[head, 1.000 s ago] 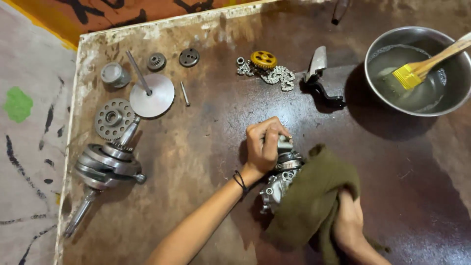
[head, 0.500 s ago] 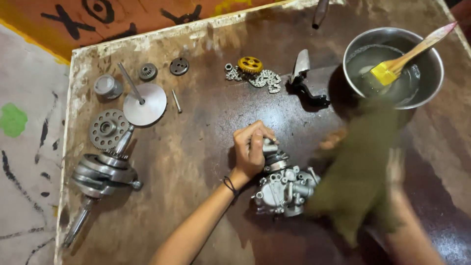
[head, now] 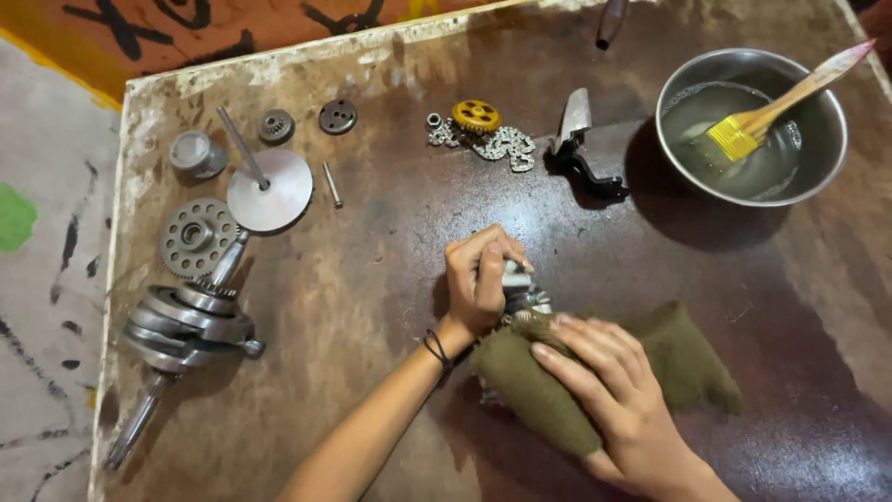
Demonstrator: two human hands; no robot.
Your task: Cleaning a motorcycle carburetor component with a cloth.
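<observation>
Your right hand (head: 618, 400) lies nearest you, palm down on an olive-green cloth (head: 595, 381), its fingers (head: 581, 344) spread slightly and pressed flat on the fabric rather than closed around it. The cloth covers most of a small metal engine part (head: 520, 288) that sits on the brown counter (head: 372, 307), near the middle of its front half. Only the upper end of the part shows, between your two hands. Your left hand (head: 478, 279) is just beyond and to the left of the cloth; its fingers are curled together and clamped on the exposed end of the part, and a dark band sits on the wrist. Well apart on the left side of the counter lies a crankshaft (head: 181, 330) with its long shaft pointing toward the front edge. Just beyond it rest a toothed gear (head: 195, 237) and a flat round disc (head: 269, 191) with a thin rod standing across it. A short pin (head: 332, 184) lies beside the disc. Farther back are a small metal cylinder (head: 197, 153) and two small round parts (head: 307, 121). Toward the far middle sit a yellow gear (head: 476, 116) on a heap of chain (head: 502, 144), then a dark bracket (head: 581, 153). At the far right stands a steel bowl (head: 827, 158) of liquid holding a yellow-bristled brush (head: 753, 125).
</observation>
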